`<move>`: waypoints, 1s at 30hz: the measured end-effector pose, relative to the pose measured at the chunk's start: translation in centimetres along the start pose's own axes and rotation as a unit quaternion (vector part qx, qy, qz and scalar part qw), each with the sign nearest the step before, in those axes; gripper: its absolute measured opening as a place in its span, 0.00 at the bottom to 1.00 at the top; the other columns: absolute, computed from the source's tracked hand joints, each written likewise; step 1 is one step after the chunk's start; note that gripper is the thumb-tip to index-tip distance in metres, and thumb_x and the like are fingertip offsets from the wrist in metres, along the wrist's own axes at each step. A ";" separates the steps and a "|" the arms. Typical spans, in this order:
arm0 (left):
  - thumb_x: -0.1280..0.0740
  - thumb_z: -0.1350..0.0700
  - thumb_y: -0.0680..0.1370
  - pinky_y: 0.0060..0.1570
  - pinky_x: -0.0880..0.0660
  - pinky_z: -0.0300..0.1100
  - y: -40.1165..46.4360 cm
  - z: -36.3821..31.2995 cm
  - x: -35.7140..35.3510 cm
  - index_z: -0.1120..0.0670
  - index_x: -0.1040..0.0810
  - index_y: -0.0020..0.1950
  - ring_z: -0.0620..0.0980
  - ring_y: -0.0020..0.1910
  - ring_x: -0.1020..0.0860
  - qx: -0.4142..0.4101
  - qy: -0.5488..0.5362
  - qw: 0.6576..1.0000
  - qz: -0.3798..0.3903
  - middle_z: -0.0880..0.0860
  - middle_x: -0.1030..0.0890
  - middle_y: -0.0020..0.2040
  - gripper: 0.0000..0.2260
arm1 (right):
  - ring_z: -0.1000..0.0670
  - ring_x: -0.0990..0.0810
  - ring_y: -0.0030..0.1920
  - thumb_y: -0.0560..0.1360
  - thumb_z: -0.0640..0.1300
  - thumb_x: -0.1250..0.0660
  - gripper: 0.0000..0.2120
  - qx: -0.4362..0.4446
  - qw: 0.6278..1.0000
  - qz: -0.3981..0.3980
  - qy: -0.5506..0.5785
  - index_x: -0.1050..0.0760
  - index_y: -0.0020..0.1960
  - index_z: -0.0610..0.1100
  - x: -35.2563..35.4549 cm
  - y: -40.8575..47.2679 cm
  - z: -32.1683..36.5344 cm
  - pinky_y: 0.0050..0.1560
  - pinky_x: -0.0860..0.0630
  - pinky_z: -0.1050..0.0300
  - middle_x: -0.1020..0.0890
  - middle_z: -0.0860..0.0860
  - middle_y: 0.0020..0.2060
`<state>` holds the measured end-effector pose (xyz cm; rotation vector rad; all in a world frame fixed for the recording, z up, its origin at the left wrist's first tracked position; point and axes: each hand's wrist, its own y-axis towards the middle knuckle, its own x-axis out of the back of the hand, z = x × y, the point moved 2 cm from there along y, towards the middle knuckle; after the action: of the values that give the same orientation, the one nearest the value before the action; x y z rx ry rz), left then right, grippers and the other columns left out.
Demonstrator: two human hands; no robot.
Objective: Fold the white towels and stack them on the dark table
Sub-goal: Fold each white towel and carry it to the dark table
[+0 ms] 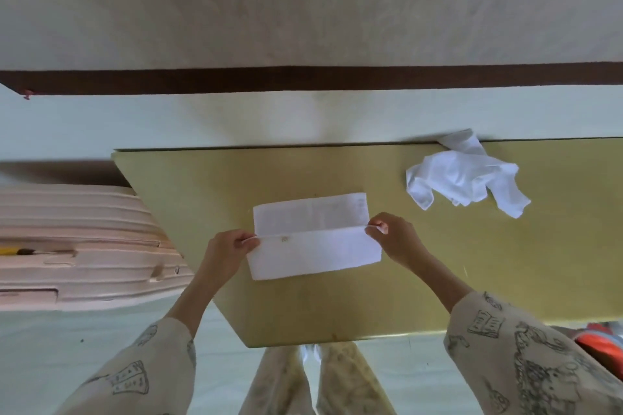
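A white towel (313,237) lies flat near the middle of the olive-toned table (337,307), part-folded into a long rectangle, with its near layer doubled over and a fold line running left to right across it; a small mark shows near the left end of that fold. A second white towel (465,178) sits crumpled and unfolded at the table's far right, well apart, one corner reaching the far edge.

I see bare table (337,307) all around the towel (313,236). Only a crumpled cloth (465,178) blocks the far right.
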<state>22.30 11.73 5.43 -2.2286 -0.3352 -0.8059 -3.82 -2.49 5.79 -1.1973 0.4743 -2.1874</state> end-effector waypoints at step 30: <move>0.34 0.57 0.75 0.33 0.34 0.35 8.7 0.9 -2.1 0.56 0.21 0.49 0.47 0.37 0.27 0.076 -0.119 0.988 -0.060 0.52 0.21 0.42 0.06 | 0.54 0.35 0.27 0.73 0.44 0.34 0.09 -0.041 0.986 -0.135 0.091 0.30 0.39 0.40 -2.8 9.8 -1.5 0.28 0.37 0.65 0.30 0.52 0.26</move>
<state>25.06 6.25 -1.21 -2.1781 -0.6289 -0.5549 -0.69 -8.14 -2.26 -1.1675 0.5071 -2.5461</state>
